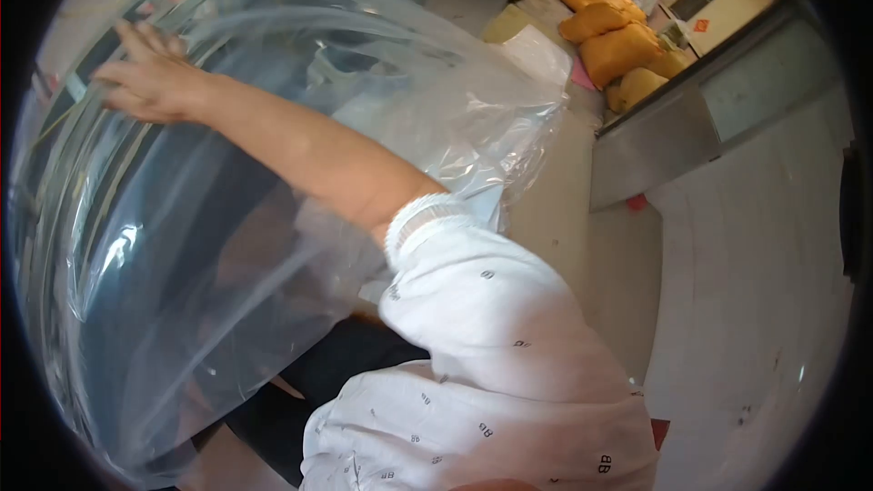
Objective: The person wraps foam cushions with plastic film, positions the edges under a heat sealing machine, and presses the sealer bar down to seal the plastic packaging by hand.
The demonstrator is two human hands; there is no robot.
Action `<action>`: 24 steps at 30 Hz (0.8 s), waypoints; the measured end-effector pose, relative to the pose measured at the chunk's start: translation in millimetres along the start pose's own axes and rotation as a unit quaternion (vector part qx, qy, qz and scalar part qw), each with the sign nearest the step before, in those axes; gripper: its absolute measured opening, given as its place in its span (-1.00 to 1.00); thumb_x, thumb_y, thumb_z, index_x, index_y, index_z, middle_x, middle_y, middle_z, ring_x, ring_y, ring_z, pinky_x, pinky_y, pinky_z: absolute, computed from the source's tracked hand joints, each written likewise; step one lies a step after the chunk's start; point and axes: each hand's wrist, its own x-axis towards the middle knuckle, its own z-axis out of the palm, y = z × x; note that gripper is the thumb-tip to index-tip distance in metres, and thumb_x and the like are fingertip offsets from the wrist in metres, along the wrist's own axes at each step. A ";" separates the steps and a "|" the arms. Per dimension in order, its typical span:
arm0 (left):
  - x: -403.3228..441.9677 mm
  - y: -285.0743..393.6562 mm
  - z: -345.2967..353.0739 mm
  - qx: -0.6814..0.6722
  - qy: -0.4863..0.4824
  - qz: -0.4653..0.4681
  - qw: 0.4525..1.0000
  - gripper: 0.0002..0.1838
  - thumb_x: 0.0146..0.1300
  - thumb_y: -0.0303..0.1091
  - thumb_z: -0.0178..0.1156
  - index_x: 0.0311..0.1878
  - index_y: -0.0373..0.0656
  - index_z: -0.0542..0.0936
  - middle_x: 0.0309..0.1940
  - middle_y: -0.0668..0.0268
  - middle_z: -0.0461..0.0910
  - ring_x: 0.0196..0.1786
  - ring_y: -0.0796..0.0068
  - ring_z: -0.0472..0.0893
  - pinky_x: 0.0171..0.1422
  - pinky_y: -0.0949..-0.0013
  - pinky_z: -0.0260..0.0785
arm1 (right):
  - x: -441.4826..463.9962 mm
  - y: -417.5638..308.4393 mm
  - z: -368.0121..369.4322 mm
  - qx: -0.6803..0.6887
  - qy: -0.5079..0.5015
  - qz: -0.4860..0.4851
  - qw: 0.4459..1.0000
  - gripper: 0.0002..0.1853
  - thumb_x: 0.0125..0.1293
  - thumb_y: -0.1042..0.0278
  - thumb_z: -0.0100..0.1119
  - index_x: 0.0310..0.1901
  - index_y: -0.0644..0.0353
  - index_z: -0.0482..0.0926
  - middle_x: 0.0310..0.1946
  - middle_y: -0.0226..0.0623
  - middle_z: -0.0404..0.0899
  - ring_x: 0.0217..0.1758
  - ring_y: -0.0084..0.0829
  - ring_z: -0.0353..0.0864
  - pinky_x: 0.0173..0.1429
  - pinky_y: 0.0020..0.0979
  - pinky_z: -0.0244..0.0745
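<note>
My right hand is at the upper left, at the end of an outstretched arm in a white short sleeve. Its fingers are spread, and it touches or hovers just over a large sheet of clear plastic film. The film billows across the left half of the view, with shiny folds along its left side. Through it, dark and skin-toned shapes show blurred. I cannot make out my left hand.
Several orange sacks are piled beyond a doorway at the upper right. Below the doorway are a metal panel and a pale wall or floor surface. A beige surface runs beside the film. Dark clothing shows near my body.
</note>
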 end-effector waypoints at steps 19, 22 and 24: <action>-96.7 -99.5 -28.6 0.361 -0.074 0.032 0.929 -0.09 -0.16 0.07 0.37 0.26 -0.18 0.29 0.23 0.03 0.29 0.33 0.11 0.21 0.36 0.18 0.07 | -99.4 182.7 -14.2 -0.150 -0.206 0.226 0.940 -0.62 0.28 0.16 0.01 0.09 0.11 0.43 0.03 -0.13 0.50 0.14 -0.26 0.46 0.15 -0.36 0.33; -96.9 -89.7 -47.6 0.322 -0.044 -0.081 0.942 0.08 -0.18 0.13 0.38 0.35 -0.17 0.08 0.26 0.05 0.26 0.24 0.14 0.28 0.30 0.19 0.11 | -90.5 258.8 -23.7 -0.038 -0.251 0.273 0.928 -0.90 0.23 0.33 0.07 -0.32 0.15 0.43 -0.56 -0.46 0.42 -0.54 -0.62 0.37 -0.43 -0.55 0.36; -87.2 -113.6 -65.3 0.259 0.007 -0.151 0.954 0.09 -0.10 0.07 0.37 0.39 -0.15 -0.03 0.26 0.09 0.26 0.05 0.26 0.43 0.17 0.18 0.20 | -63.1 283.4 -29.4 -0.036 -0.180 0.298 0.937 -0.93 0.22 0.36 0.07 -0.36 0.08 0.40 -0.64 -0.50 0.38 -0.62 -0.71 0.33 -0.58 -0.63 0.25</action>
